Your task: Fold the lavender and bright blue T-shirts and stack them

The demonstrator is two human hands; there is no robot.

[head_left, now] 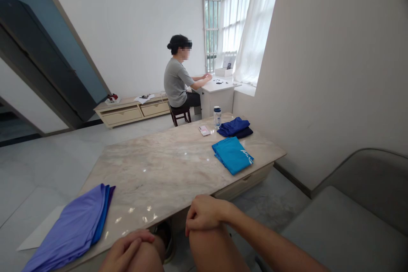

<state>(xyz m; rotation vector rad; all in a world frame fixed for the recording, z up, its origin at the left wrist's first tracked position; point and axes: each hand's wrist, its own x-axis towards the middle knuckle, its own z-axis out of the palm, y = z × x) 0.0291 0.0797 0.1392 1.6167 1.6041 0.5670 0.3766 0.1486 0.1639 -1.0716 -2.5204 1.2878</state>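
Note:
My left hand (129,248) lies over my left knee with its fingers stretched out, holding nothing. On my right knee rests my right hand (205,213), its fingers curled down and nothing visible in them. Close to the left hand, folded cloths lie stacked on the table's left end: a lavender cloth (68,229) on top, a blue cloth (101,219) and a purple edge below. Beyond the right hand sits a folded turquoise cloth (232,155) with white lettering. Behind it is a royal blue cloth (234,126) over a dark navy cloth (245,132).
The marble-topped table (153,165) stands before my knees. A phone (204,130) and a clear bottle (217,117) are near its far edge. A person (178,78) sits at a white desk (219,86) by the window. A grey seat (347,225) is at right.

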